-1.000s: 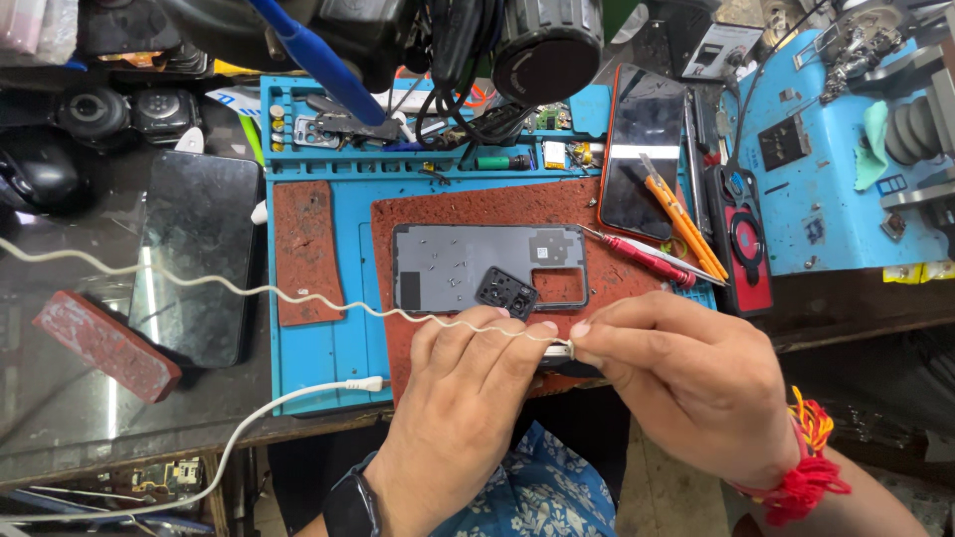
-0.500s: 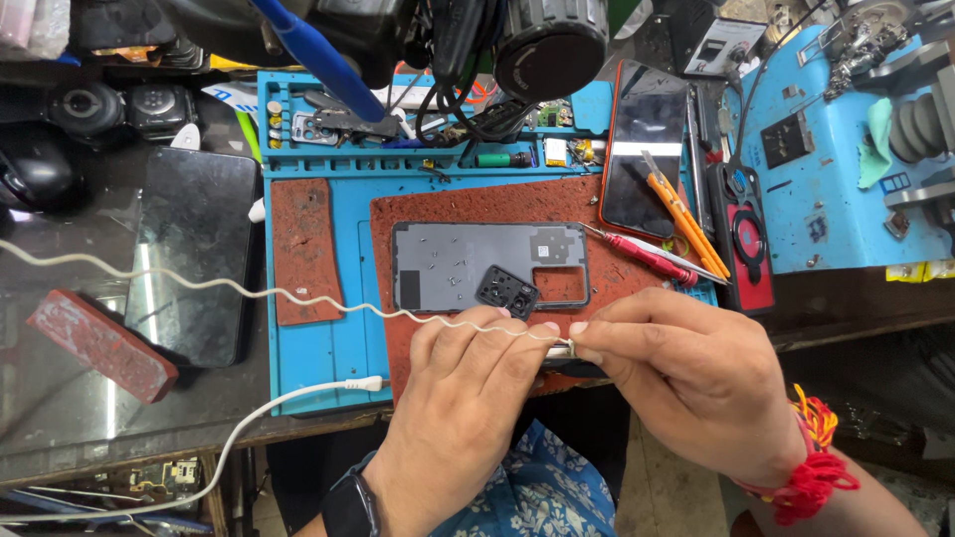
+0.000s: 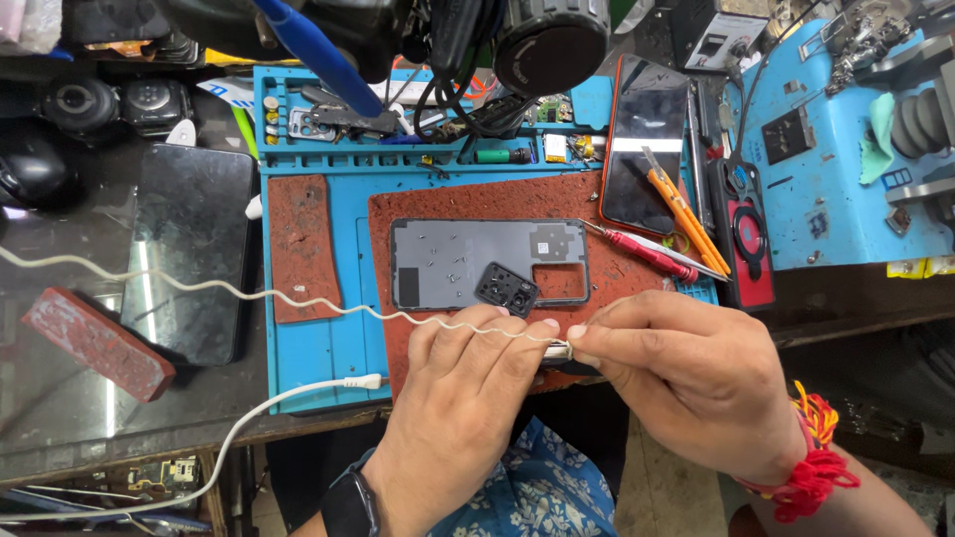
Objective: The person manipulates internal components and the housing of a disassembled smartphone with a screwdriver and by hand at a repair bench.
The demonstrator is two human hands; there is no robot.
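My left hand (image 3: 460,398) and my right hand (image 3: 686,373) meet at the near edge of the reddish-brown work pad (image 3: 448,204). Together they pinch the small metal plug (image 3: 557,350) at the end of a wavy white cable (image 3: 249,293) that runs off to the left. Something dark sits under the fingertips; what it is stays hidden. Just beyond my fingers lies a grey phone back cover (image 3: 448,261) with tiny screws on it and a loose black camera module (image 3: 507,288) resting on its lower right.
A blue repair mat (image 3: 318,348) lies under the pad, with a second brown pad (image 3: 298,247) on its left. A dark phone (image 3: 194,254), red block (image 3: 96,341) and second white cable (image 3: 298,393) lie left. Red screwdriver (image 3: 647,251), orange knife (image 3: 681,204), phone (image 3: 647,139) lie right.
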